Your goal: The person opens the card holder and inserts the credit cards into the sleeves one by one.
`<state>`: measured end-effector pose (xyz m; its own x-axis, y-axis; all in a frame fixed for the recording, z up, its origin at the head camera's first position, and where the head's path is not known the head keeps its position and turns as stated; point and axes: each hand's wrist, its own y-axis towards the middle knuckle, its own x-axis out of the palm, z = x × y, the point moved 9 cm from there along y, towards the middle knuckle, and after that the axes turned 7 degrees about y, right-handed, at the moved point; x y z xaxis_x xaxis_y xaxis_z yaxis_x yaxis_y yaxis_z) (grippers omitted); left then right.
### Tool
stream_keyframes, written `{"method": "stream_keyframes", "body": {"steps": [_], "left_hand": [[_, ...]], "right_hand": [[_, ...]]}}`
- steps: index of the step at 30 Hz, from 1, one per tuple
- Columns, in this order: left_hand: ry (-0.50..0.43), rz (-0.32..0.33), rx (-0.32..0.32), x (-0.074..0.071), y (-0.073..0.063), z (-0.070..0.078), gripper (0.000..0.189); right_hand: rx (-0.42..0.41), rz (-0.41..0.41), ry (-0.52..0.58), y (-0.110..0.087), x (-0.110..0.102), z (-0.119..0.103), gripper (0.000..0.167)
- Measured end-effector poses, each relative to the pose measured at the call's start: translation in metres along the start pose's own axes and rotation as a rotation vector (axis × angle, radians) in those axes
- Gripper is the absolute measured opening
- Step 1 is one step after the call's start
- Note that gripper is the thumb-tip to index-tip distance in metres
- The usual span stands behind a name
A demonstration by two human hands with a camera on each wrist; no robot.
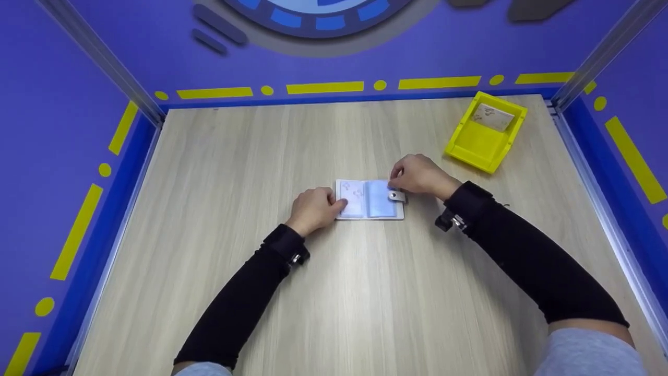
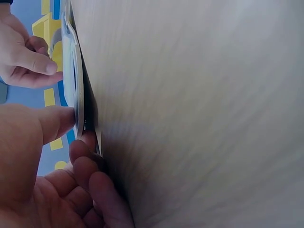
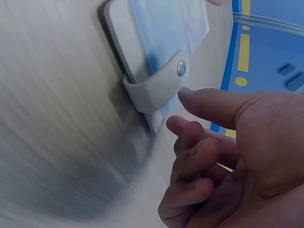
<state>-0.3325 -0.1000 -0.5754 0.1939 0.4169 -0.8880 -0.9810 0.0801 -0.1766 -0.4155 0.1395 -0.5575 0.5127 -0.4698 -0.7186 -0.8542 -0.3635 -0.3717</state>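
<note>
A small white card holder (image 1: 401, 212) lies spread on the table, with bluish clear sleeves (image 1: 381, 201) inside. A pale card with a faint floral pattern (image 1: 352, 194) shows in its left-hand sleeve. My left hand (image 1: 312, 209) pinches the holder's left edge, thumb on top and fingertips beneath, as the left wrist view shows. At the upper right corner is my right hand (image 1: 419, 175). Its thumb and forefinger stand slightly apart beside the white snap strap (image 3: 154, 88), with nothing seen between them. The strap curls over the right cover with its metal snap showing.
A yellow open-topped box (image 1: 459, 130) stands at the table's back right, holding a patterned card (image 1: 493, 117). The wooden table (image 1: 235, 167) is bordered by blue-purple walls with yellow marks on the back and both sides.
</note>
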Motion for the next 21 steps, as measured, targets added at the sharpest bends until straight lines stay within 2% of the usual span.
{"method": "stream_keyframes", "body": {"steps": [21], "left_hand": [[-0.004, -0.008, -0.008, 0.002, -0.001, -0.001, 0.040]], "right_hand": [[-0.105, 0.101, -0.082, -0.002, 0.005, -0.012, 0.018]]}}
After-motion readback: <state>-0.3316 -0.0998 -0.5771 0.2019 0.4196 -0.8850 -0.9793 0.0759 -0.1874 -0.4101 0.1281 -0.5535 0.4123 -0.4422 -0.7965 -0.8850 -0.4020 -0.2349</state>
